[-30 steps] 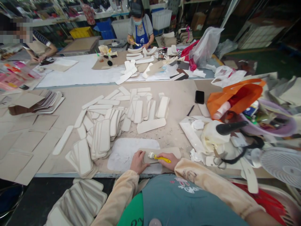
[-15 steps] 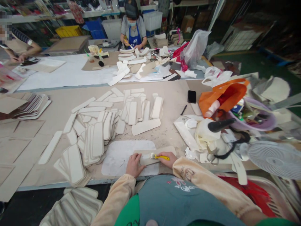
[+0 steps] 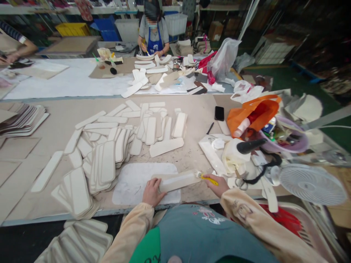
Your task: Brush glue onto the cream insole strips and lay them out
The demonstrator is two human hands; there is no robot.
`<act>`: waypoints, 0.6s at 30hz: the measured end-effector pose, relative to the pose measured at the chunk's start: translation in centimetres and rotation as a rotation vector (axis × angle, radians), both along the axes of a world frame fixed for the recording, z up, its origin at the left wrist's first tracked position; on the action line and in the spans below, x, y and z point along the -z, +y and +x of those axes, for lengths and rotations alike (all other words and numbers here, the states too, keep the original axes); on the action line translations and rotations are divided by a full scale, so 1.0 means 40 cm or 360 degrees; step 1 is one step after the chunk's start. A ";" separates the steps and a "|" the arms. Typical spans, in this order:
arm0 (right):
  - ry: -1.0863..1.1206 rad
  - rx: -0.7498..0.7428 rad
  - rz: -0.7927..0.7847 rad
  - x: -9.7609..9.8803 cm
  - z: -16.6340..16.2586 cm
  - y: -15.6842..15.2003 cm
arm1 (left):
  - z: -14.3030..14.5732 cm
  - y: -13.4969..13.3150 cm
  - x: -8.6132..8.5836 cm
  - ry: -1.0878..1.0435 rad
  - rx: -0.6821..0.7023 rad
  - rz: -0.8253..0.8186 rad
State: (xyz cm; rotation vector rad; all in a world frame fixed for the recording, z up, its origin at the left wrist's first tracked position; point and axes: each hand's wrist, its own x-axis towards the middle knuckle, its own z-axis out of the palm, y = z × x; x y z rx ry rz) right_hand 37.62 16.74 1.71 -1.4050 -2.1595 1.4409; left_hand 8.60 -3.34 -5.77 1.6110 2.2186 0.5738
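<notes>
A long beige strip with rounded ends lies over a white rounded sheet at the table's near edge. My left hand holds the strip's left end, thumb at the near side and fingertips on the far side. In my right hand is a yellow-handled brush, its white-coated bristles at the strip's right end. A wet-looking pale band runs along the middle of the strip. Heaped beyond my left hand are many similar strips, some stacked, some fanned out.
Right of my hands sit a white container with a black handle, a small fan, a lilac basin and an orange bag. A phone lies farther back. Another person works across the tables.
My right hand has drawn the brush rightward along the strip to its far right end, leaving a pale band. My left hand keeps its hold on the left end. The view has shifted slightly.
</notes>
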 end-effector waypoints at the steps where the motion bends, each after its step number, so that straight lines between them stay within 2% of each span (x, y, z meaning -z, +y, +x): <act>1: 0.0043 -0.0051 -0.0029 -0.007 -0.015 -0.013 | 0.000 0.000 -0.001 -0.0003 -0.0003 -0.0005; 5: 0.0266 -0.0433 -0.0140 -0.010 -0.122 -0.080 | -0.002 0.001 -0.002 -0.0016 -0.0003 -0.0024; 10: 0.0390 -0.0702 -0.0212 0.035 -0.243 -0.132 | -0.005 0.002 -0.004 -0.0019 0.0021 -0.0042; 14: 0.0383 -0.0782 -0.0167 0.067 -0.266 -0.134 | -0.007 0.001 -0.007 -0.0020 0.0034 -0.0047; 18: 0.0338 -0.0788 -0.0136 0.071 -0.235 -0.117 | -0.006 0.000 -0.009 -0.0004 0.0033 -0.0060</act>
